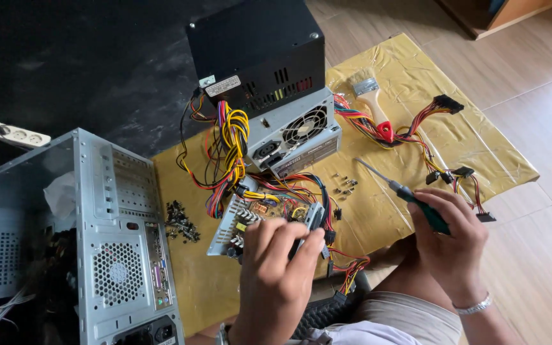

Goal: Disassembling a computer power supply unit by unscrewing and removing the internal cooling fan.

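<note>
The left hand [276,262] grips the near edge of an opened power supply [260,220], its fingers [301,246] clenched on the metal frame, on a yellow sheet [404,76] spread over the floor. The right hand [452,239] grasps a green-handled screwdriver [410,195], tip raised near loose screws [345,185]. A grey computer case [122,249] stands at left.

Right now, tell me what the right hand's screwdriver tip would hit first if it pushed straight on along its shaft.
Probably the grey fan-fronted power supply box. The right hand holds the green-handled screwdriver pointing up-left; past its tip lies bare yellow plastic sheet, then that box's corner. Depth is unclear, so it may pass above.
</note>
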